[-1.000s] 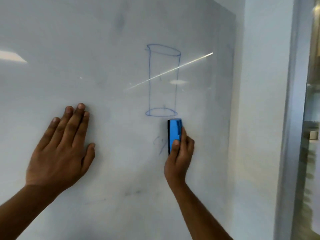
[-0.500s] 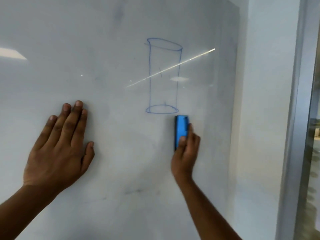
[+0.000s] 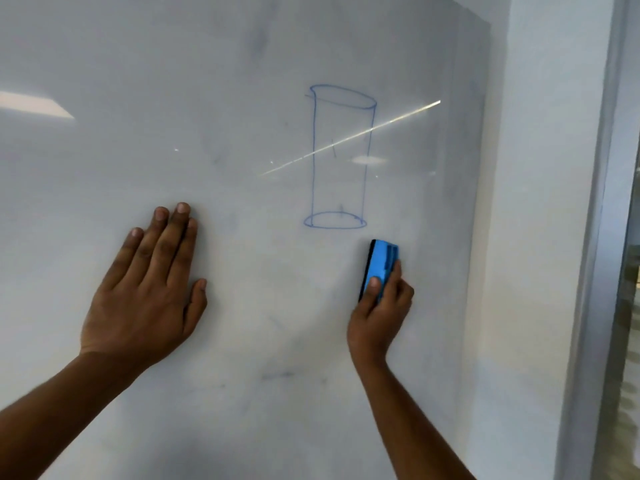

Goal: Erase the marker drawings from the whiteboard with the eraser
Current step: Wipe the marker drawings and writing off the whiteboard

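A blue marker drawing of a tall cylinder (image 3: 341, 157) stands on the whiteboard (image 3: 207, 98), right of centre. My right hand (image 3: 379, 317) grips a blue eraser (image 3: 380, 266) with a black felt edge, pressed upright against the board just below and right of the cylinder's base. My left hand (image 3: 149, 289) lies flat on the board to the left, fingers together and pointing up, holding nothing. Faint blue smudges (image 3: 277, 375) remain low on the board.
The whiteboard's right edge (image 3: 483, 202) meets a pale wall (image 3: 540, 237). A grey vertical frame (image 3: 599, 237) runs further right, with glass beyond it. Bright light streaks reflect across the board's surface.
My right hand slid the eraser to the right under the cylinder, and the small scribble that was below the cylinder is gone. My left hand stayed flat on the board.
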A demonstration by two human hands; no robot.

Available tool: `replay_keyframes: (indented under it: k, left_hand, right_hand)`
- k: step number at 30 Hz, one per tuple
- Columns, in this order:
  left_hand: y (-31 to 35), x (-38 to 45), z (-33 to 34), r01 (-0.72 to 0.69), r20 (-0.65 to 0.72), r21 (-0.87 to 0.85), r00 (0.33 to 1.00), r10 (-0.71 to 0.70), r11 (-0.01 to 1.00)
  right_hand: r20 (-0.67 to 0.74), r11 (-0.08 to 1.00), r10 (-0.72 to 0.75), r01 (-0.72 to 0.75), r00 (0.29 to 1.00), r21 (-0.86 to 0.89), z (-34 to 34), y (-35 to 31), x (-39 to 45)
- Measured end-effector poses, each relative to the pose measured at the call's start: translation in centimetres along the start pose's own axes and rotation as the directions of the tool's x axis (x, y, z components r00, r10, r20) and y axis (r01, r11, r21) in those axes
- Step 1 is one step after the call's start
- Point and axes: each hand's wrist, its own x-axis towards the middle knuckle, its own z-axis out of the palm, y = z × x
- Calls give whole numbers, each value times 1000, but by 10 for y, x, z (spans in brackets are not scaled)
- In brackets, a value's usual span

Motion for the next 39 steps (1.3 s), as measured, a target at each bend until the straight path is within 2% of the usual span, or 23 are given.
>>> replay_keyframes:
  k: [2,4,5,6,7,8,10,13,15,17,19,21,22,23,24,25,27,28,30,32,35,37,39]
  left_hand:
    - [1,1,-5,2,23,0,1000,-2,1000]
    - [1,3,-9,19,39,-10,999,-19,1000]
    - [1,3,-11,23,45,-24,999,-22,999]
    - [-1,4,-13,20,49,-35,999,-18,999]
    - [-4,6,-15,10,47,-35,999,-8,999]
    - [-10,11,-17,-1,43,-25,999,2,1000]
    - [-24,25,-20,-17,36,0,999,17,1000]
    - [-39,43,-21,-12,39,23,999,11,1000]
    - [-39,45,-18,-14,20,34,1000,13,999]
    - [-38,42,-14,-16,-7,34,1000,16,999]
    - [-39,42,-13,-24,-13,29,1000,24,999]
    - [-41,42,-15,-27,-5,29,1000,27,999]
    - [-41,42,-16,-30,1,30,1000,30,999]
    - [-40,41,-16,-32,5,31,999,32,999]
    - [-39,40,-17,-34,7,33,999,34,999]
    - [-39,39,-17,-33,6,33,999,32,999]
    - [-38,39,-16,-31,0,38,1000,31,999]
    - [-38,39,-15,-30,-5,40,1000,30,999]
    - [-37,40,-14,-36,-12,44,999,37,998]
    - [-38,42,-15,-44,-3,48,999,44,998]
    - [-39,44,-18,-42,23,53,999,41,998]
    - [-40,45,-20,-39,40,46,999,37,998]
    - [-42,45,-22,-45,55,28,998,43,999]
  right_hand:
    - [111,971,-237,234,965,45,1,-18,-53]
    - [291,901,-433,422,853,101,-10,-18,-91]
    - [347,868,-492,483,799,118,-16,-11,-92]
    - [361,855,-511,504,780,123,-21,-6,-82]
    - [332,874,-481,474,811,108,-22,-1,-65]
    - [264,912,-406,404,875,66,-20,1,-42]
    - [98,982,-181,185,979,-35,-11,-4,17]
    - [19,995,88,-87,996,-52,6,-30,100]
    - [13,998,66,-66,998,-26,21,-56,117]
    - [17,987,-159,159,987,-12,33,-82,95]
    - [97,905,-424,424,900,22,35,-97,43]
    - [260,763,-637,642,725,78,26,-85,-2]
    - [307,695,-703,712,642,102,19,-71,-12]
    - [320,654,-736,749,597,108,12,-55,-10]
    - [302,672,-721,735,623,88,6,-42,0]
    - [255,743,-653,668,713,37,3,-32,16]
    - [100,914,-388,396,916,-84,7,-29,59]
    - [32,962,-248,250,968,-109,12,-35,83]
    - [-36,991,-63,58,997,-124,26,-58,116]
    - [-48,990,-69,62,996,-126,41,-83,119]
    - [13,922,-383,383,924,-58,51,-108,66]
    - [162,797,-598,604,785,16,45,-103,21]
    - [263,664,-730,746,631,51,31,-79,1]
